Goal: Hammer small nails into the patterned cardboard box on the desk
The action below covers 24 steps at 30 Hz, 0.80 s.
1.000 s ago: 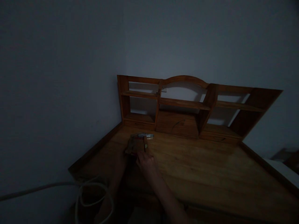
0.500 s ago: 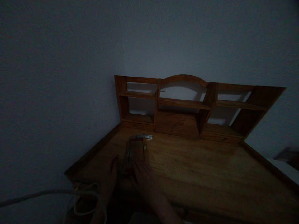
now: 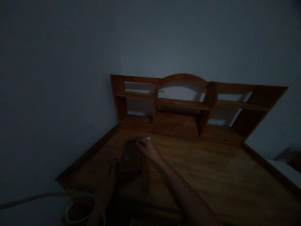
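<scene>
On the desk's left part lies a dark brown box-like object [image 3: 131, 160], with dark lines along its left side and a reddish near edge. The dim light hides what kind it is. My right hand [image 3: 146, 148] reaches over its far right corner, fingers bent together; what they grip is hidden. Just beyond these fingertips is a shiny silvery object [image 3: 144, 137]. A narrow strip [image 3: 145, 179] lies along the box's right side. My left hand [image 3: 111, 172] rests to the left of the box, seen side-on with fingers stretched forward and apparently nothing in them.
A wooden shelf unit [image 3: 180, 102] with several compartments stands along the desk's back. A pale cord [image 3: 82, 195] loops at the lower left near my left forearm. Raised wooden edges border the desk [image 3: 199, 169], and a wall [image 3: 70, 78] rises at left.
My right hand has moved forward from the box's near end to its far right corner. The strip at the box's right side now shows farther toward me. My left hand has hardly moved.
</scene>
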Each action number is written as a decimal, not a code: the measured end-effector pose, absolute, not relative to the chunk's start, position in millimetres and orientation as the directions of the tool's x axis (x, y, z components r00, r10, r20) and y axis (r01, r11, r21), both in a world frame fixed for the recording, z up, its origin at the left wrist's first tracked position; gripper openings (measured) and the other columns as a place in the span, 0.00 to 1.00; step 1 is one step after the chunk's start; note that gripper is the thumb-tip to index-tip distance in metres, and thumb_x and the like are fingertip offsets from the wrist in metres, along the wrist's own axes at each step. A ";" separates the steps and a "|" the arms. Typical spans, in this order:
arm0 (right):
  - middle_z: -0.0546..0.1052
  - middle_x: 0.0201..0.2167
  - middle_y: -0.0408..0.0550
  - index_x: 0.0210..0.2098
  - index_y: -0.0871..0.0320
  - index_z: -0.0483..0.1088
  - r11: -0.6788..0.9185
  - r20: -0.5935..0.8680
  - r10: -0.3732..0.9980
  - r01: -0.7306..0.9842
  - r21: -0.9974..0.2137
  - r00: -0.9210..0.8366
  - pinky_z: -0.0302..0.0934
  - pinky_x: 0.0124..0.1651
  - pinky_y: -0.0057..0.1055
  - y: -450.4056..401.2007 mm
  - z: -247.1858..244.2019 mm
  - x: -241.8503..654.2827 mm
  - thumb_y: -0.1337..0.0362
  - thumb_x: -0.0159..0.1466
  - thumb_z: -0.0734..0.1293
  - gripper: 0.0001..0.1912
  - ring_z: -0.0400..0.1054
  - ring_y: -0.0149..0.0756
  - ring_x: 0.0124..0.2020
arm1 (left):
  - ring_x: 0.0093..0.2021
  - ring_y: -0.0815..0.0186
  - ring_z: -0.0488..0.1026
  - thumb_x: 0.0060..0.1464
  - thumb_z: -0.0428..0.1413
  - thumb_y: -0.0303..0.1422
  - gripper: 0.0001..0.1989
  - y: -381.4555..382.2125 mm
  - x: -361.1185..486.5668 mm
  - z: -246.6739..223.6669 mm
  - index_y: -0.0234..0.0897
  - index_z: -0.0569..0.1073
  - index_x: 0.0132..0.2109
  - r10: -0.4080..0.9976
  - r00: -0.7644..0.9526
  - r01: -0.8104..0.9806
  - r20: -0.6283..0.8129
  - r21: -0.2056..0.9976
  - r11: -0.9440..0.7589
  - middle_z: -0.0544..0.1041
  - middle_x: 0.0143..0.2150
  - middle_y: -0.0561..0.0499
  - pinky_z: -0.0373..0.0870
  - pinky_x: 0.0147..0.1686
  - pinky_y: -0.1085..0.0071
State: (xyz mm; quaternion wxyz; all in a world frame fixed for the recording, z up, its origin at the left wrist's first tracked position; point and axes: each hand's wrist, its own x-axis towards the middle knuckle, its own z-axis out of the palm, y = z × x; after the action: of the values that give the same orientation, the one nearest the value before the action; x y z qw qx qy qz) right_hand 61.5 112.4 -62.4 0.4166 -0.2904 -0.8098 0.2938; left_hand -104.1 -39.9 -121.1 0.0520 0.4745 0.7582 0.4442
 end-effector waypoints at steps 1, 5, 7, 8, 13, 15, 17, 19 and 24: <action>0.79 0.40 0.44 0.40 0.54 0.76 0.599 0.489 0.760 0.170 -0.783 -0.427 0.65 0.47 0.31 124.2 -68.7 48.0 0.58 0.63 0.65 0.11 0.73 0.35 0.42 | 0.59 0.56 0.67 0.61 0.41 0.42 0.24 -39.4 -102.7 -119.7 0.38 0.67 0.59 0.785 -0.512 0.687 0.349 0.715 0.131 0.73 0.56 0.44 0.61 0.60 0.56; 0.80 0.36 0.47 0.39 0.59 0.76 0.528 0.467 0.824 0.132 -0.839 -0.321 0.67 0.41 0.31 156.2 -86.0 2.8 0.56 0.61 0.65 0.14 0.74 0.36 0.36 | 0.63 0.57 0.62 0.61 0.42 0.45 0.27 -36.1 -98.8 -116.9 0.42 0.61 0.63 0.851 -0.377 0.748 0.366 0.663 0.046 0.65 0.63 0.47 0.57 0.63 0.56; 0.80 0.35 0.48 0.38 0.60 0.76 0.517 0.466 0.831 0.113 -0.848 -0.302 0.67 0.40 0.30 160.6 -92.9 -9.7 0.55 0.61 0.66 0.14 0.74 0.35 0.36 | 0.64 0.56 0.60 0.60 0.44 0.47 0.29 -34.4 -97.6 -118.1 0.42 0.58 0.65 0.882 -0.320 0.786 0.347 0.617 0.043 0.61 0.66 0.47 0.55 0.63 0.55; 0.80 0.35 0.48 0.38 0.60 0.76 0.517 0.468 0.832 0.107 -0.849 -0.298 0.67 0.40 0.30 160.7 -96.6 -13.4 0.55 0.61 0.66 0.14 0.74 0.35 0.36 | 0.65 0.56 0.58 0.59 0.45 0.48 0.31 -33.7 -97.2 -119.4 0.42 0.56 0.66 0.896 -0.293 0.809 0.334 0.587 0.046 0.58 0.67 0.46 0.54 0.63 0.55; 0.79 0.37 0.47 0.38 0.57 0.77 0.553 0.490 0.803 0.119 -0.825 -0.338 0.65 0.43 0.31 158.0 -113.9 -18.8 0.56 0.60 0.67 0.13 0.73 0.35 0.37 | 0.67 0.53 0.52 0.55 0.49 0.51 0.37 -31.1 -96.7 -128.0 0.38 0.54 0.67 0.915 -0.245 0.890 0.320 0.449 0.081 0.54 0.69 0.42 0.49 0.64 0.54; 0.79 0.37 0.46 0.39 0.55 0.77 0.573 0.493 0.783 0.133 -0.809 -0.379 0.64 0.44 0.31 158.7 -118.1 -19.8 0.58 0.60 0.67 0.11 0.72 0.34 0.38 | 0.68 0.53 0.52 0.55 0.49 0.51 0.37 -30.5 -96.7 -129.9 0.37 0.54 0.67 0.915 -0.238 0.905 0.326 0.417 0.088 0.55 0.69 0.41 0.48 0.65 0.54; 0.79 0.38 0.45 0.39 0.54 0.77 0.591 0.492 0.766 0.151 -0.793 -0.413 0.63 0.46 0.30 159.4 -120.6 -20.9 0.60 0.60 0.68 0.09 0.72 0.33 0.39 | 0.68 0.53 0.51 0.56 0.48 0.51 0.38 -30.3 -96.5 -130.3 0.35 0.53 0.67 0.914 -0.231 0.914 0.333 0.396 0.086 0.55 0.68 0.41 0.47 0.65 0.55; 0.79 0.40 0.44 0.39 0.54 0.77 0.605 0.491 0.755 0.172 -0.778 -0.435 0.62 0.48 0.30 158.8 -121.6 -21.4 0.63 0.60 0.68 0.08 0.72 0.33 0.41 | 0.68 0.54 0.51 0.56 0.48 0.51 0.38 -30.4 -96.1 -129.9 0.35 0.53 0.67 0.917 -0.208 0.924 0.342 0.377 0.069 0.55 0.68 0.41 0.46 0.65 0.56; 0.79 0.39 0.44 0.38 0.54 0.76 0.611 0.487 0.758 0.209 -0.764 -0.434 0.60 0.50 0.29 152.0 -118.7 -21.6 0.64 0.61 0.67 0.07 0.71 0.32 0.43 | 0.67 0.53 0.52 0.55 0.47 0.52 0.38 -30.3 -95.7 -131.5 0.35 0.54 0.67 0.917 -0.215 0.934 0.337 0.345 0.093 0.56 0.68 0.41 0.47 0.64 0.56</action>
State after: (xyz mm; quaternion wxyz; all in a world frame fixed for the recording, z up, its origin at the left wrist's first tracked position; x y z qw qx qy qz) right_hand -21.6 152.0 -118.7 0.4340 -0.3076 -0.7855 0.3163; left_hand -95.7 -30.3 -131.5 -0.0176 0.6261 0.7390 0.2482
